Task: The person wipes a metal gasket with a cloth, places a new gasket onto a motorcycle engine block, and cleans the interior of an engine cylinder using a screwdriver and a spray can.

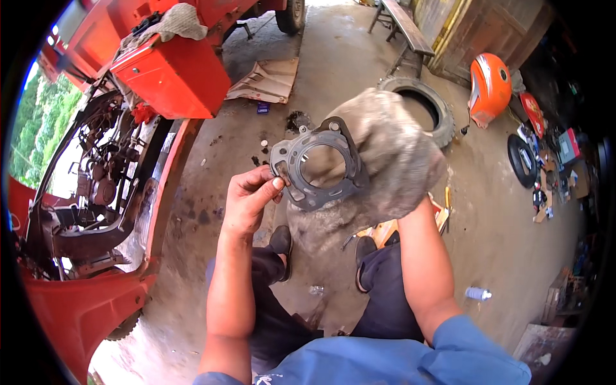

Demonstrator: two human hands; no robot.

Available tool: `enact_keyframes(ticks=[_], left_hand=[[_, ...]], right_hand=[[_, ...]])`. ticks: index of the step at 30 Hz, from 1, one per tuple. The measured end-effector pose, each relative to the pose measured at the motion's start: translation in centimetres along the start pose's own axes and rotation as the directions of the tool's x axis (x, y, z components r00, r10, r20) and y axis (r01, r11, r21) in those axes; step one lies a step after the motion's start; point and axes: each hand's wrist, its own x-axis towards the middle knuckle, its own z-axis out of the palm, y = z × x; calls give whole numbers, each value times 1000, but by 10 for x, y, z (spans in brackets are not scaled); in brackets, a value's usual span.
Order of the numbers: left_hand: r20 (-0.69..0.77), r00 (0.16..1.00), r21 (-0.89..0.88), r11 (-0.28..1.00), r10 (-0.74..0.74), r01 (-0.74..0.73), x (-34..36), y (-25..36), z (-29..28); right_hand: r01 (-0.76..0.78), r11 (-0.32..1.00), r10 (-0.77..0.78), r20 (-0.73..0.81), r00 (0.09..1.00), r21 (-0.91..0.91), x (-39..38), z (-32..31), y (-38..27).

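My left hand [250,196] pinches the left edge of a dark metal engine part [350,170], a flanged piece with a large round bore and several smaller holes, held upright in the middle of the view. My right hand [410,208] reaches up into a mottled grey-beige rag [404,147], which covers its fingers, so their grip is hidden. The rag hangs behind and to the right of the part, blurred in places. Whether the two touch is unclear.
A red vehicle [83,301] with exposed engine stands left. A red box [176,80], cardboard [263,83] and a bench [404,29] lie beyond my hands. Right: a tyre [443,115], orange fairing [487,83], scattered parts [555,167], bottle [478,293]. Wooden pieces [378,234] lie by my feet.
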Motion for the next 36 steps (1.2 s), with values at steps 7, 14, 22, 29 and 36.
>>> enact_keyframes(ticks=[7,14,22,29,36], left_hand=[[40,999,210,978,-5,-3,7,-9,3],[-96,988,221,966,-119,137,18,-20,6],[258,915,395,898,-309,192,4,-58,66],[-119,967,668,702,-225,246,19,-54,54],[-169,960,854,519,222,31,21,-38,45]], right_hand=[[84,975,-68,86,994,-205,5,46,-5],[47,975,-47,5,999,-217,15,38,-11],[33,954,-76,-133,988,-300,-10,47,32],[-12,942,-67,-223,972,-336,-10,37,71],[-30,936,-62,-249,967,-352,-16,35,85]])
